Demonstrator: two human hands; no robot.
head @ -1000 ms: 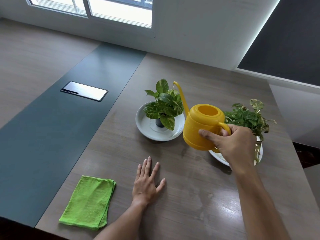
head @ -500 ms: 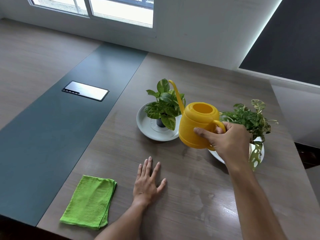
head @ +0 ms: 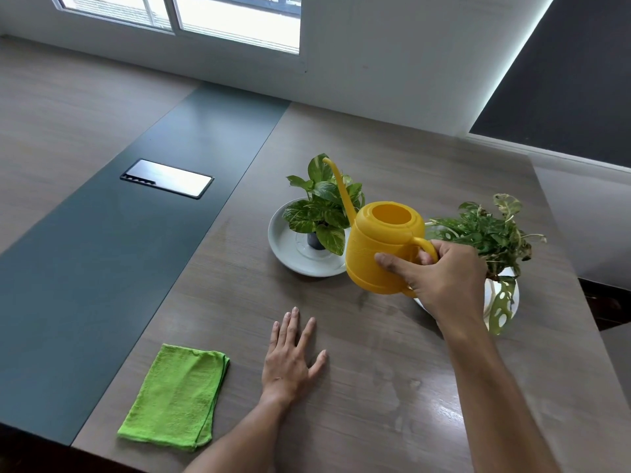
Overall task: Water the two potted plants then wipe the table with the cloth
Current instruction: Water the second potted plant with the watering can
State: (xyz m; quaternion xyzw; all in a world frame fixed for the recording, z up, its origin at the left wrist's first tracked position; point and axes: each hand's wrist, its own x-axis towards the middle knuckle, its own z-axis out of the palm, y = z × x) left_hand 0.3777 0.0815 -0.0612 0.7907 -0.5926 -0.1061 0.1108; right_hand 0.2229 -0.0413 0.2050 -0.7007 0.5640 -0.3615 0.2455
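Observation:
My right hand (head: 440, 278) grips the handle of a yellow watering can (head: 382, 249), held above the table between the two plants. Its thin spout reaches up and left over the left plant (head: 322, 206), a broad-leaved pothos in a small dark pot on a white saucer (head: 290, 249). The right plant (head: 488, 233), bushy with small variegated leaves, stands on a white dish (head: 510, 291) partly hidden behind my hand. My left hand (head: 290, 356) lies flat on the wooden table (head: 375, 387), fingers apart, empty. A folded green cloth (head: 177, 397) rests left of it near the front edge.
A dark teal strip (head: 119, 268) runs along the table's left part, with a metal cable hatch (head: 167, 178) set in it. The wall with a window (head: 205, 15) stands behind. The table's right edge drops off just beyond the right plant.
My right hand has carried the watering can leftward, away from the right plant, so its spout now hangs over the left plant. My left hand and the cloth stayed put.

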